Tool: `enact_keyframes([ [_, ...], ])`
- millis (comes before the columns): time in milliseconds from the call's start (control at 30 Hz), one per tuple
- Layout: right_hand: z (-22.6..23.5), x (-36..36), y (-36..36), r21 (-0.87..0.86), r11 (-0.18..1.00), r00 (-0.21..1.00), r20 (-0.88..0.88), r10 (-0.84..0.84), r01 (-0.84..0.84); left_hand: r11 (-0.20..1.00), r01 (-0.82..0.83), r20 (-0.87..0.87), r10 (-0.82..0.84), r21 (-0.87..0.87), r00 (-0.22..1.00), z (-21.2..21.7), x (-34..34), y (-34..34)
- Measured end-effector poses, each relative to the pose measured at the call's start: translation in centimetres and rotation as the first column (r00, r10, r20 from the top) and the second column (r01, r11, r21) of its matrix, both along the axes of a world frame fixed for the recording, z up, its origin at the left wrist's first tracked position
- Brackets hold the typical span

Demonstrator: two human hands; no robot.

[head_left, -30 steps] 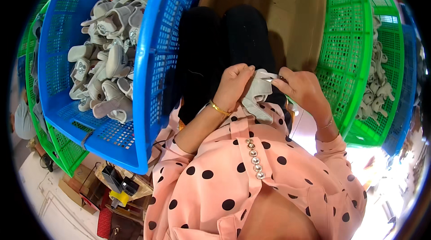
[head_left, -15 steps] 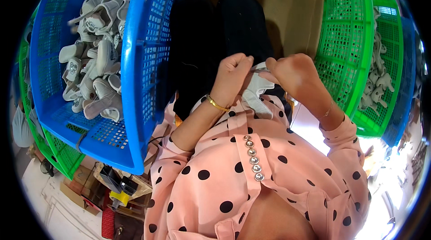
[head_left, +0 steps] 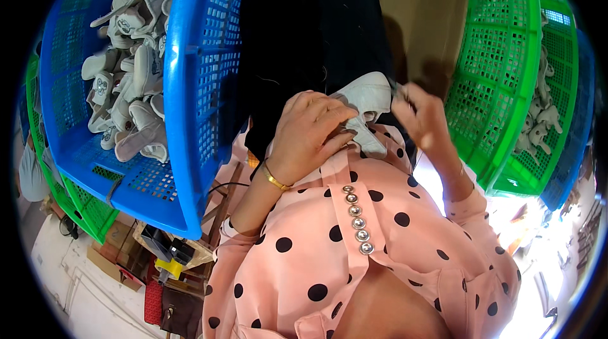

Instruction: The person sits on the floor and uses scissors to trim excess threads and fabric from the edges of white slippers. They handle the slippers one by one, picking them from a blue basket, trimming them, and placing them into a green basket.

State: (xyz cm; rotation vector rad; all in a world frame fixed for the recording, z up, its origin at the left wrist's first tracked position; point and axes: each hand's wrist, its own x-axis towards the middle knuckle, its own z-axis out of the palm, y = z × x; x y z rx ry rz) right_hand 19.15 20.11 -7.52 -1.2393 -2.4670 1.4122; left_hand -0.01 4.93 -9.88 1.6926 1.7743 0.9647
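My left hand [head_left: 308, 133], with a gold bracelet at the wrist, presses a small grey-white shoe upper piece [head_left: 367, 99] against my lap, fingers curled over its lower edge. My right hand [head_left: 423, 117] is beside the piece's right edge, blurred, fingers pinched on a thin dark tool or thread at its top; what it holds is unclear. My legs in black trousers [head_left: 304, 28] stretch away under the piece. My pink blouse with black dots [head_left: 354, 256] fills the lower part of the view.
A blue plastic basket [head_left: 190, 117] at the left holds several grey-white shoe pieces [head_left: 126, 79]. A green basket [head_left: 500, 85] at the right holds more such pieces, with another blue basket behind it. A green basket lies under the left blue one. Brown floor shows between them.
My right hand has pulled away to the right of the piece and is blurred with motion. The left hand has shifted over the piece, holding it lower on my lap.
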Motion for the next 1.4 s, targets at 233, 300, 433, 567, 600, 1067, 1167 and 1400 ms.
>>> enact_keyframes([
  [233, 0.4, 4.4, -5.3, -0.185, 0.975, 0.987, 0.081, 0.139, -0.122, 0.965, 0.078, -0.061, -0.064, 0.252, 0.996, -1.7, 1.9, -0.1],
  [300, -1.2, 3.5, -5.3, -0.271, 0.961, 0.998, 0.028, 0.056, -0.047, 0.939, 0.095, -0.098, -0.066, 0.331, 0.993, -1.6, 0.6, 0.6],
  [433, -3.0, 2.9, -3.8, -0.241, 0.968, 0.997, -0.040, 0.062, -0.069, 0.931, 0.057, -0.147, -0.004, 0.360, 0.989, -1.4, 0.2, 0.1],
  [567, 1.3, -1.6, -0.6, -0.072, 0.977, 0.970, -0.150, 0.189, -0.202, 0.944, -0.008, -0.040, 0.022, 0.329, 0.999, 0.6, -1.3, 2.0],
  [600, 2.0, -2.6, 0.1, 0.032, 0.965, 0.949, -0.175, 0.261, -0.260, 0.941, -0.041, 0.010, 0.040, 0.336, 0.999, 0.8, -1.6, 2.5],
  [1067, 4.5, -7.6, 6.7, 0.257, 0.877, 0.891, -0.102, 0.443, -0.406, 0.963, -0.080, -0.071, 0.102, 0.258, 0.992, 1.8, -2.2, 4.4],
  [1167, 4.6, -8.0, 5.9, 0.109, 0.932, 0.935, -0.037, 0.353, -0.347, 0.950, -0.180, -0.054, 0.200, 0.255, 0.978, 0.9, -0.6, 3.0],
  [1400, -0.9, -6.8, 2.3, -0.395, 0.918, 0.990, -0.139, -0.018, -0.038, 0.964, -0.266, 0.077, 0.264, 0.018, 0.961, -0.6, 1.3, 0.5],
])
